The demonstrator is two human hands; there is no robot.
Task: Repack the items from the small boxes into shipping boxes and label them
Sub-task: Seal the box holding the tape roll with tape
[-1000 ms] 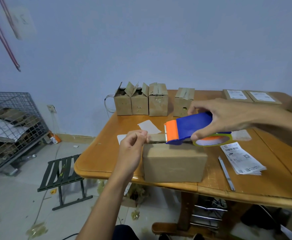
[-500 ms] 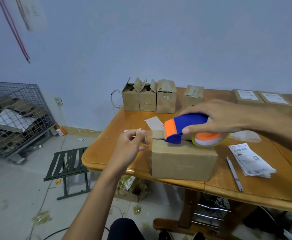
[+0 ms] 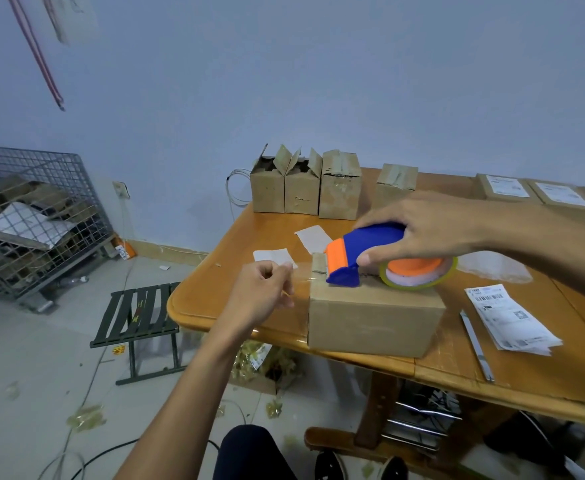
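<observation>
A closed cardboard shipping box (image 3: 374,317) stands at the table's near left edge. On its top rests a blue and orange tape dispenser (image 3: 370,252) with a roll of clear tape, gripped from above by my right hand (image 3: 426,230). My left hand (image 3: 259,294) is just left of the box and pinches the free end of the clear tape (image 3: 301,275), stretched out from the dispenser's orange blade. Several small cardboard boxes (image 3: 304,188) stand in a row at the table's back, two with flaps up. Printed shipping labels (image 3: 505,317) lie right of the shipping box.
Two labelled flat boxes (image 3: 540,195) sit at the back right. A thin metal strip (image 3: 474,344) lies beside the labels; two white backing papers (image 3: 310,237) lie behind the box. On the floor stand a green folding stool (image 3: 138,317) and a wire cage (image 3: 31,220).
The dispenser came down onto the top of the shipping box. My left hand moved a little left and down, still pinching the tape end. The camera shifted left.
</observation>
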